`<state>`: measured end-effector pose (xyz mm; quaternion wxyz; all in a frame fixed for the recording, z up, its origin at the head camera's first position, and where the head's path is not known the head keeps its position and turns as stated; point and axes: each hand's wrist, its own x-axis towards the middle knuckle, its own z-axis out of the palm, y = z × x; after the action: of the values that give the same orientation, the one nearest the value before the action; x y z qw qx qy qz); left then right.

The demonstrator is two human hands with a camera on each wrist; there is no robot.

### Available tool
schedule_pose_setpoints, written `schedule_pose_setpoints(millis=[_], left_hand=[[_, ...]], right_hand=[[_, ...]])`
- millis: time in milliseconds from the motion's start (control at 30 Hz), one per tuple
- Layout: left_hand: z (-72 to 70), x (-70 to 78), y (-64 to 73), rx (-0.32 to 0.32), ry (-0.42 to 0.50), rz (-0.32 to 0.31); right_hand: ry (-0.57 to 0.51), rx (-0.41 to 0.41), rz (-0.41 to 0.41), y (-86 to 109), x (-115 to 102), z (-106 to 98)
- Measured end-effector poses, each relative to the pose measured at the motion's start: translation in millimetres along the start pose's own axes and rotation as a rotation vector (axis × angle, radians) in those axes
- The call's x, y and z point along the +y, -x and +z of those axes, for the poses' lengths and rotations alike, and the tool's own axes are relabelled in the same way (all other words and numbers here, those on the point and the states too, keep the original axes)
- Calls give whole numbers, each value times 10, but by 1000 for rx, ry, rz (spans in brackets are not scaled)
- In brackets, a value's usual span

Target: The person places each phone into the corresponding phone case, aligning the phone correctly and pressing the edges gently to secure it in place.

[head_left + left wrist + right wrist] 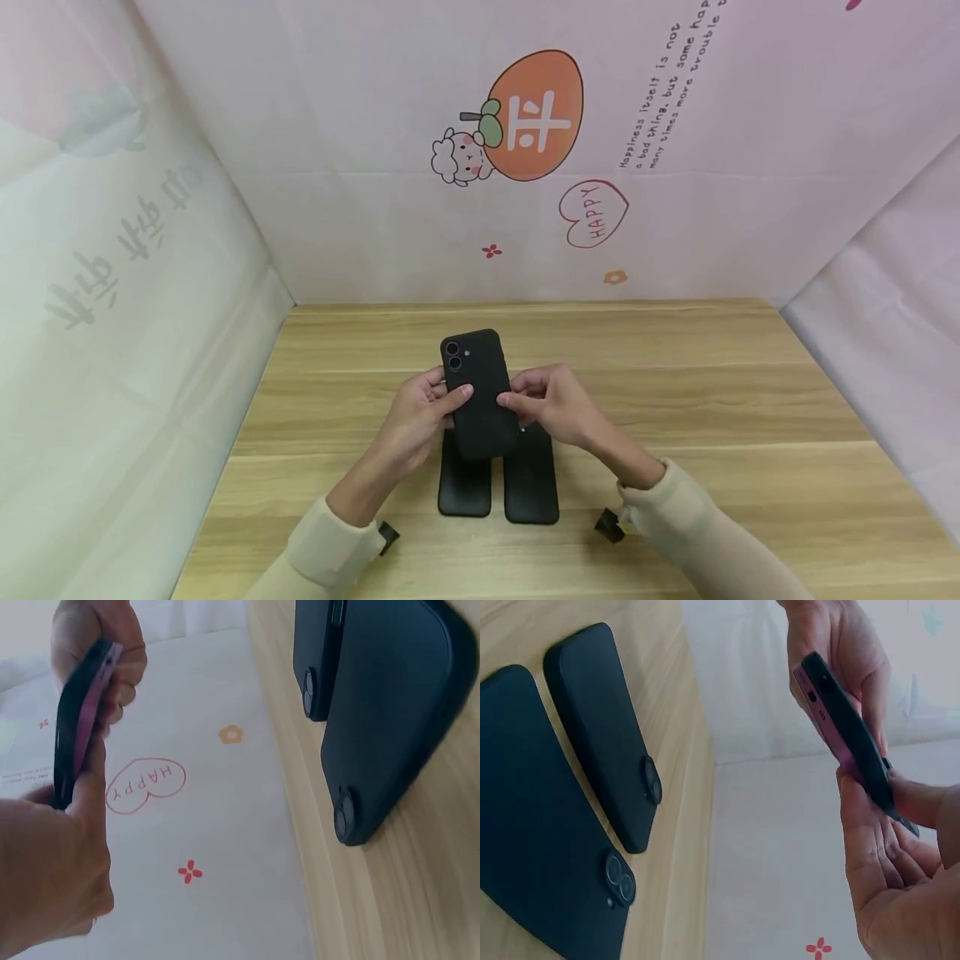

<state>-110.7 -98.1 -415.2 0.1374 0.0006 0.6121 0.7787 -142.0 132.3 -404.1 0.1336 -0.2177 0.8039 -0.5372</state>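
Note:
In the head view, a smartphone in a black case (pixel 486 425) is held up over the table, its back with two camera lenses facing the head camera. My left hand (pixel 416 417) grips its left edge, thumb across the back. On the opposite edge, my right hand (pixel 558 407) pinches it between thumb and fingers. A pinkish-purple front shows inside the dark case on the held phone (pixel 847 727) in the right wrist view. Below it lie two more black phones, a left one (pixel 465 490) and a right one (pixel 531 487), side by side with lenses up; their far ends are partly hidden.
A wood-grain table (pixel 675 375) extends around the phones. White printed cloth (pixel 360 208) stands behind the table and along both sides. Small black pieces, one (pixel 611 526) by the right sleeve and another (pixel 387 537) by the left, show near the cuffs.

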Motion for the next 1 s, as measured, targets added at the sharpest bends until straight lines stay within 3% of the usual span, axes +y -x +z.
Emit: schedule_pose_setpoints(millis=[233,433,567,667,800,1000], left_hand=[[-107,51,31,-156,38,-21],[-119,12,47,-223,2,-64],[-111,-35,50,-260,-49,-69],[-104,-50,62,-252,-49,-46],[-97,-49,77,-176,13,-15],[-63,-46,91,-48,175,10]], right_hand=[[195,-179,-148,21,-74,-113],[331,-343,-196,6,-159,-233],[401,-408,-234,-19,-195,-292],[398,-377,-244,-35,-192,-310],[337,-220,-211,-47,-132,-299],[222,25,-38,-43,-39,-258]])
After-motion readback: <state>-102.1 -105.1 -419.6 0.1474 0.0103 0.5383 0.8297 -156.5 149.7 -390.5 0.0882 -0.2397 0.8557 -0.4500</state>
